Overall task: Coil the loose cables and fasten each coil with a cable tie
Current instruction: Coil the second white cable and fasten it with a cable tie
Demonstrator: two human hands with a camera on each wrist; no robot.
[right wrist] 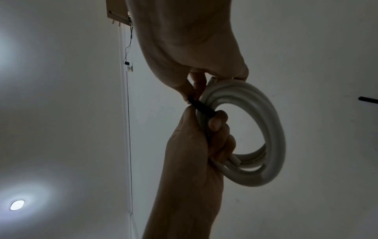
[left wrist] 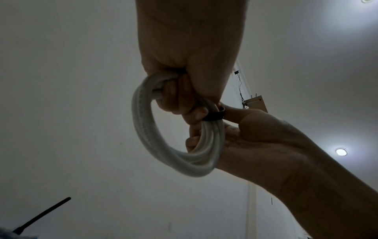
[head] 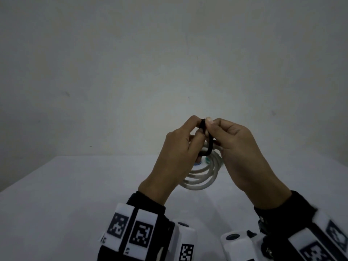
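Observation:
A white cable coil (head: 202, 178) of several loops hangs in the air above the table, between my two hands. A black cable tie (head: 208, 138) loops round the coil's upper part. My left hand (head: 194, 123) curls its fingers round the coil, with thumb and forefinger up at the tie's top end. My right hand (head: 211, 123) pinches that same end of the tie from the right. In the left wrist view the left hand (left wrist: 180, 90) grips the coil (left wrist: 143, 129) beside the tie (left wrist: 214, 116). In the right wrist view the right hand (right wrist: 192, 90) pinches the tie (right wrist: 201, 105) against the coil (right wrist: 267, 113).
A white table (head: 75, 194) lies below the hands, against a plain wall. Small teal (head: 207, 159) and blue (head: 197, 163) things show behind the coil, mostly hidden. A thin black rod (left wrist: 45, 215) pokes into the left wrist view.

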